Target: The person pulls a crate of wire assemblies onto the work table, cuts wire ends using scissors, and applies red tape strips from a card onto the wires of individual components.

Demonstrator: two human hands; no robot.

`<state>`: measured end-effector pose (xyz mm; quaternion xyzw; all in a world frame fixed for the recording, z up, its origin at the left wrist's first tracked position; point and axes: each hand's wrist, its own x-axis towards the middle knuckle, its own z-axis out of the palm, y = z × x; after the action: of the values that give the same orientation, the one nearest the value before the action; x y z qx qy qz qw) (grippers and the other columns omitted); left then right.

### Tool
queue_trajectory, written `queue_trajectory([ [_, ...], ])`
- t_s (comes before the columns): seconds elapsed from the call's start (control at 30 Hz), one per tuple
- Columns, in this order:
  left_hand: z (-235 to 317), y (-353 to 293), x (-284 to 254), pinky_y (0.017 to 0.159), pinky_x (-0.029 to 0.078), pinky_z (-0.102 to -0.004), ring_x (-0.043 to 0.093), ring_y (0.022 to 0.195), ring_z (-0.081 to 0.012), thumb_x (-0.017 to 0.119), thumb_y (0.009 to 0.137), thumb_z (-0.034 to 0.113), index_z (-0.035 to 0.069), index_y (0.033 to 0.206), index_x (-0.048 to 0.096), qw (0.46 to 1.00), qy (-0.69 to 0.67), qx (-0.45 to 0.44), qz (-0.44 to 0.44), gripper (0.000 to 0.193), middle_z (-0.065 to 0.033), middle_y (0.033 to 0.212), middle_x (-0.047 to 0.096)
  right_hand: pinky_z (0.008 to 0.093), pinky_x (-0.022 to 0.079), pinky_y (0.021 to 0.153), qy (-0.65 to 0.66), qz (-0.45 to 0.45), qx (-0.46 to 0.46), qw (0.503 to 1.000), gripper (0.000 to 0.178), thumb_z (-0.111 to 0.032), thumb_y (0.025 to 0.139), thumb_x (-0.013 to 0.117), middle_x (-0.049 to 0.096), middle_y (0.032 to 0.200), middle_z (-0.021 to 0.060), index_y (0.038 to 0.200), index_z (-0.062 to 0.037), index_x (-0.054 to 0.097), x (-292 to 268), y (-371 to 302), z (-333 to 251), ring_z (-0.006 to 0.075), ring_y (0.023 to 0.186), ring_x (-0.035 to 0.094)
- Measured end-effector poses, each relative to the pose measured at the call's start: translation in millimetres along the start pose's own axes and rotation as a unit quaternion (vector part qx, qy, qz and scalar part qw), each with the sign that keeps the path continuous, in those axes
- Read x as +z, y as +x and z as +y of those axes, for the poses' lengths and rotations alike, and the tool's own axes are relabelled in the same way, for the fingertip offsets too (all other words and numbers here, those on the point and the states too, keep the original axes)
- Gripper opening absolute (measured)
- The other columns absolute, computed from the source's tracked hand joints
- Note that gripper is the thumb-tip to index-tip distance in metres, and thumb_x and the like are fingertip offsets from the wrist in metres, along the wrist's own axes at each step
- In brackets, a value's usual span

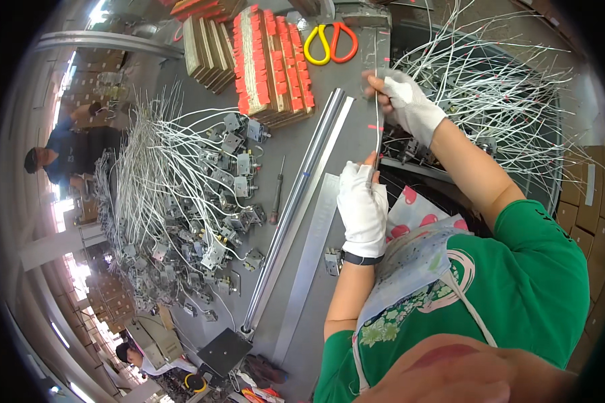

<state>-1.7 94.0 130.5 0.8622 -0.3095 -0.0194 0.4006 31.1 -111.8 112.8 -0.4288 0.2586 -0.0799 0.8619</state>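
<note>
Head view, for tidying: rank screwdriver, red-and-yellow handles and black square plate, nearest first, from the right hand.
1. Red-and-yellow handles, upper left of right hand
2. Screwdriver, near centre
3. Black square plate, lower left

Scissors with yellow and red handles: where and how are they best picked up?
Probably by the yellow loop and red loop together, fingers closing across both from above, coming in from the picture's lower side. The loops lie side by side facing that way, with the right hand nearest, while the red-edged stack sits close on their left.
</note>
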Motion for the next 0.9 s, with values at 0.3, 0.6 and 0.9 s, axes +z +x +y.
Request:
queue_trajectory([
  [0.3,-4,2,3,0.074,0.05,-0.0376,0.06,0.075,-0.0327,0.065,0.075,-0.003,0.007,0.106,0.071,0.999,0.049,0.016,0.002,0.033,-0.0142,0.082,0.059,0.0318,0.052,0.073,-0.367,-0.081,-0.244,0.894,0.035,-0.031,0.085,0.063,0.068,0.084,0.0155,0.097,0.0017,0.067,71,24,-19,0.0213,0.072,0.066],
  [0.6,-8,-5,14,0.071,0.05,-0.0389,0.059,0.073,-0.0329,0.065,0.076,0.0,0.009,0.103,0.072,0.997,0.055,0.04,0.024,0.03,-0.0133,0.08,0.058,0.0233,0.047,0.066,-0.29,-0.13,-0.058,0.946,0.037,-0.036,0.083,0.07,0.063,0.078,0.006,0.085,0.0005,0.065,106,51,-18,0.011,0.074,0.059],
  [0.9,-5,0,5,0.069,0.049,-0.0381,0.06,0.076,-0.0313,0.064,0.075,-0.002,0.007,0.104,0.072,0.999,0.035,0.011,0.012,0.032,-0.0133,0.081,0.058,0.0198,0.047,0.07,-0.072,-0.093,-0.095,0.989,0.021,-0.021,0.091,0.066,0.059,0.085,0.0,0.098,-0.0018,0.062,47,-24,-18,0.0063,0.074,0.055],
])
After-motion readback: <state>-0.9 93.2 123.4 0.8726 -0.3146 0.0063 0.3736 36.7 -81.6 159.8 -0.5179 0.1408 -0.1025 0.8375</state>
